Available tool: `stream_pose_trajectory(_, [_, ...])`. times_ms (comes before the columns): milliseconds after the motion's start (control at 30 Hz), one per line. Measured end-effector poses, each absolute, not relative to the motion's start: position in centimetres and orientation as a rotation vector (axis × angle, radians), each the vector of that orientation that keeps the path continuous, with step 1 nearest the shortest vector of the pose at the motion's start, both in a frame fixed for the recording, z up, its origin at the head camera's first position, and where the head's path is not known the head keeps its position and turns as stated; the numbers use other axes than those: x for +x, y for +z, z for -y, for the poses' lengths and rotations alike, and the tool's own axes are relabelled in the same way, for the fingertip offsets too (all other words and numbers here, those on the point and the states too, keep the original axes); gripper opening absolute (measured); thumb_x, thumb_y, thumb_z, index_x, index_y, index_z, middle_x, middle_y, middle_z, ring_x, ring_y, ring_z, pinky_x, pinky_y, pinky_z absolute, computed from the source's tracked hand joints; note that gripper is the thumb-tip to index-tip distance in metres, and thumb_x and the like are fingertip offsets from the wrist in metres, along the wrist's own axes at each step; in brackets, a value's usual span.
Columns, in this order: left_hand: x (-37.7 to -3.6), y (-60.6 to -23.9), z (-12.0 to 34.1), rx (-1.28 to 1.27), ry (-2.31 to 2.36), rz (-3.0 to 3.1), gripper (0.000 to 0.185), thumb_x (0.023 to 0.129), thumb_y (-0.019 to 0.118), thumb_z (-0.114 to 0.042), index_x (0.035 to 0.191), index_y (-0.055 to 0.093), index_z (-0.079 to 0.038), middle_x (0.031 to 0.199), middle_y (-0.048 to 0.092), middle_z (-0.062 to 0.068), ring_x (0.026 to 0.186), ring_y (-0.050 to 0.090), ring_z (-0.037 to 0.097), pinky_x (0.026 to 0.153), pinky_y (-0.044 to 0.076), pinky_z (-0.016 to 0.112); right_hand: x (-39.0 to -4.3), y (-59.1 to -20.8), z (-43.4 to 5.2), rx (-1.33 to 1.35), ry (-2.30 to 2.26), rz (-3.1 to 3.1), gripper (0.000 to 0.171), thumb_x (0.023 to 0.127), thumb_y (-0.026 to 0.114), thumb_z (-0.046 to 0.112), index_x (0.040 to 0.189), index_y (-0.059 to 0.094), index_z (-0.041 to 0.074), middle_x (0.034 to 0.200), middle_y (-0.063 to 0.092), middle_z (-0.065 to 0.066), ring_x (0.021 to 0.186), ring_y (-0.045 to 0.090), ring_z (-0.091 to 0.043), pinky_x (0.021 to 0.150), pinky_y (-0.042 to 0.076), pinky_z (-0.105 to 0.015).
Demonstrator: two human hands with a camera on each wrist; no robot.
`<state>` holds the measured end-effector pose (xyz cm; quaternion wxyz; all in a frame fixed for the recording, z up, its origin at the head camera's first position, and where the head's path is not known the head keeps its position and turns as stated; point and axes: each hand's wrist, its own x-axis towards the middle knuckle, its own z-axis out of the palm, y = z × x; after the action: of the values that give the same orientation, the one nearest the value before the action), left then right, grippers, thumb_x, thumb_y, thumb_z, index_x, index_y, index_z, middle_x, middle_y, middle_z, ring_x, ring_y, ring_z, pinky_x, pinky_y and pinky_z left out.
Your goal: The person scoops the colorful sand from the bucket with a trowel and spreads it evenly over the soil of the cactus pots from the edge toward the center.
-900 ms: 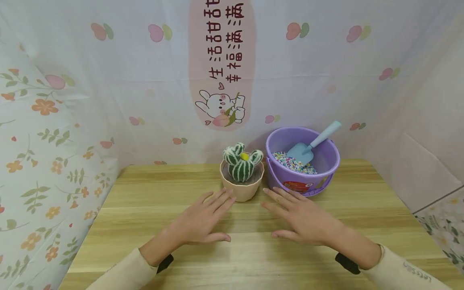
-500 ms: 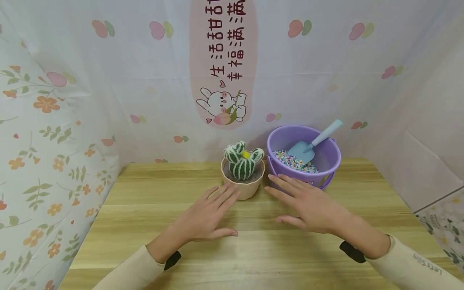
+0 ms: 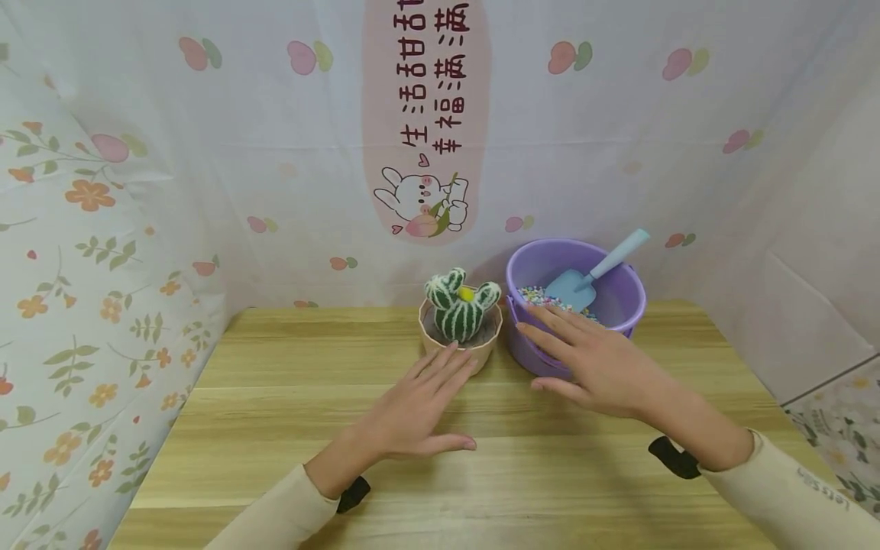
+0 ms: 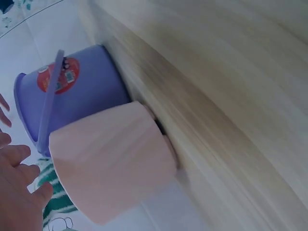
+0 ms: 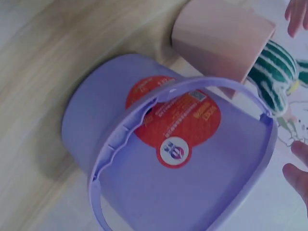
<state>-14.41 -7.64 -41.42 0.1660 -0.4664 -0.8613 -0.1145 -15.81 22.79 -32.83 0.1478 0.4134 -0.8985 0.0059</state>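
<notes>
A green-and-white knitted cactus (image 3: 459, 315) with a yellow bloom stands in a pinkish pot (image 3: 480, 356) near the back of the table. My left hand (image 3: 412, 409), fingers straight, hovers in front of the pot; the left wrist view shows a gap between them. To the right of the pot stands a purple bucket (image 3: 525, 353) holding small multicoloured beads (image 3: 534, 295) and a light blue scoop (image 3: 572, 289). My right hand (image 3: 605, 365) is stretched out in front of the bucket, its fingers straight and overlapping the bucket's near rim in the head view. Neither hand holds anything.
A wooden table (image 3: 289, 382) carries the pot and the bucket. Behind it hangs a printed white cloth (image 3: 275, 153), and a floral cloth (image 3: 82, 305) borders the left side. The bucket's handle (image 5: 127, 118) hangs down across its front, over a red label (image 5: 192, 115).
My right hand has moved up and to the right, now in front of the bucket's rim. The left hand has shifted to the right and slightly up. Pot and bucket stay put.
</notes>
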Motion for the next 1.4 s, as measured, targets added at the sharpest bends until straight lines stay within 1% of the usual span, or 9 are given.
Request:
stream_pose_trajectory(133, [-14.5, -41.2, 6.7, -1.329, -0.392, 2.449, 0.099, 0.09, 0.039, -0.073, 0.155, 0.016, -0.002, 0.16, 0.02, 0.016, 0.147, 0.018, 0.035, 0.117, 0.021, 0.049, -16.7, -32.4, -23.2, 1.134, 0.049, 2.603, 0.077, 0.089, 0.062, 0.054, 0.154, 0.032, 0.024, 0.158, 0.03, -0.009, 0.14, 0.036, -0.033, 0.11, 0.034, -0.053])
stream_pose_trajectory(233, [-14.6, -41.1, 6.0, -1.326, -0.412, 2.457, 0.103, 0.086, 0.054, -0.069, 0.156, 0.014, -0.003, 0.161, 0.017, 0.015, 0.149, 0.014, 0.033, 0.118, 0.021, 0.048, -17.5, -32.1, -23.6, 1.098, 0.066, 2.622, 0.076, 0.089, 0.063, 0.053, 0.153, 0.034, 0.022, 0.158, 0.03, -0.01, 0.14, 0.037, -0.034, 0.11, 0.032, -0.054])
stream_pose_trajectory(367, [-14.6, -41.0, 5.0, -1.313, -0.483, 2.466, 0.106, 0.084, 0.062, -0.064, 0.155, 0.014, -0.002, 0.162, 0.013, 0.015, 0.15, 0.008, 0.029, 0.118, 0.021, 0.048, -18.4, -31.9, -24.1, 1.055, 0.081, 2.661, 0.073, 0.091, 0.061, 0.051, 0.152, 0.037, 0.019, 0.159, 0.028, -0.01, 0.14, 0.035, -0.037, 0.111, 0.03, -0.056])
stream_pose_trajectory(600, [-14.3, -41.3, 3.2, -1.256, -0.678, 2.517, 0.108, 0.083, 0.065, -0.061, 0.157, 0.008, -0.007, 0.164, 0.002, 0.012, 0.15, 0.001, 0.028, 0.119, 0.017, 0.045, -19.6, -31.9, -25.0, 0.946, 0.112, 2.73, 0.071, 0.094, 0.057, 0.05, 0.153, 0.034, 0.018, 0.159, 0.025, -0.012, 0.142, 0.03, -0.038, 0.111, 0.029, -0.057])
stream_pose_trajectory(767, [-14.2, -41.5, 1.9, -1.213, -0.789, 2.541, 0.107, 0.084, 0.065, -0.06, 0.157, 0.008, -0.006, 0.164, -0.003, 0.009, 0.15, 0.001, 0.028, 0.12, 0.016, 0.042, -20.4, -31.7, -25.7, 0.85, 0.159, 2.785, 0.072, 0.095, 0.055, 0.051, 0.153, 0.032, 0.016, 0.16, 0.023, -0.014, 0.142, 0.029, -0.039, 0.109, 0.029, -0.061])
stream_pose_trajectory(900, [-14.3, -41.6, 0.8, -1.183, -0.883, 2.534, 0.106, 0.085, 0.064, -0.059, 0.157, 0.006, -0.008, 0.163, 0.001, 0.008, 0.15, 0.001, 0.025, 0.12, 0.015, 0.04, -21.1, -31.2, -26.1, 0.761, 0.211, 2.807, 0.074, 0.094, 0.056, 0.052, 0.153, 0.032, 0.014, 0.16, 0.022, -0.017, 0.138, 0.032, -0.045, 0.106, 0.029, -0.066])
stream_pose_trajectory(1133, [-14.5, -41.9, -0.5, -1.09, -1.036, 2.554, 0.101, 0.088, 0.062, -0.057, 0.157, 0.009, -0.006, 0.163, 0.006, 0.011, 0.149, 0.012, 0.029, 0.118, 0.02, 0.043, -22.2, -31.0, -27.0, 0.588, 0.283, 2.867, 0.079, 0.094, 0.051, 0.057, 0.154, 0.028, 0.011, 0.16, 0.02, -0.019, 0.136, 0.031, -0.051, 0.099, 0.034, -0.069])
stream_pose_trajectory(1300, [-14.5, -42.1, -1.4, -1.031, -1.166, 2.566, 0.1, 0.089, 0.06, -0.058, 0.157, 0.008, -0.007, 0.163, 0.01, 0.014, 0.149, 0.014, 0.027, 0.117, 0.023, 0.045, -22.8, -30.8, -27.6, 0.422, 0.389, 2.926, 0.081, 0.095, 0.046, 0.061, 0.156, 0.024, 0.012, 0.16, 0.017, -0.022, 0.133, 0.029, -0.057, 0.097, 0.029, -0.074])
stream_pose_trajectory(1400, [-14.5, -42.2, -1.9, -0.996, -1.252, 2.56, 0.099, 0.09, 0.06, -0.056, 0.157, 0.009, -0.006, 0.162, 0.013, 0.015, 0.149, 0.014, 0.028, 0.118, 0.023, 0.045, -23.1, -30.7, -27.8, 0.332, 0.465, 2.942, 0.083, 0.094, 0.044, 0.064, 0.155, 0.024, 0.012, 0.157, 0.022, -0.026, 0.13, 0.03, -0.06, 0.098, 0.027, -0.074])
